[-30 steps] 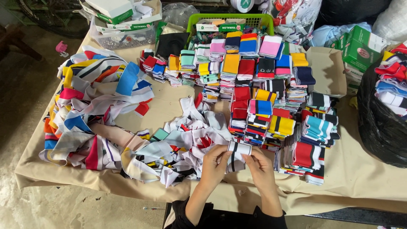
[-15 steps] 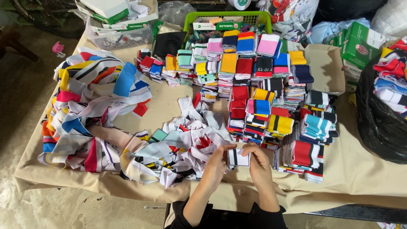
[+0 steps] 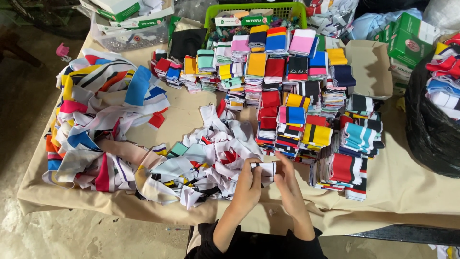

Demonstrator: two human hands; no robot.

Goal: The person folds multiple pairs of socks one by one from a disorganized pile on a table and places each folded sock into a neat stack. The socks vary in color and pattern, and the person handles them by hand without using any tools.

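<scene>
Two hands meet at the table's near edge: the left hand (image 3: 247, 184) and right hand (image 3: 286, 180) pinch one white cloth strip (image 3: 264, 168) between fingertips, seemingly folding it flat. Left lies one loose heap of strips (image 3: 191, 165); beyond stand dozens of folded stacks (image 3: 292, 96), sorted by colour.

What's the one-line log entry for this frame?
left hand and right hand: holding white cloth strip | loose strips left | folded stacks right

green basket (image 3: 206, 14) | black bag (image 3: 431, 129) | green boxes (image 3: 407, 41)
</scene>
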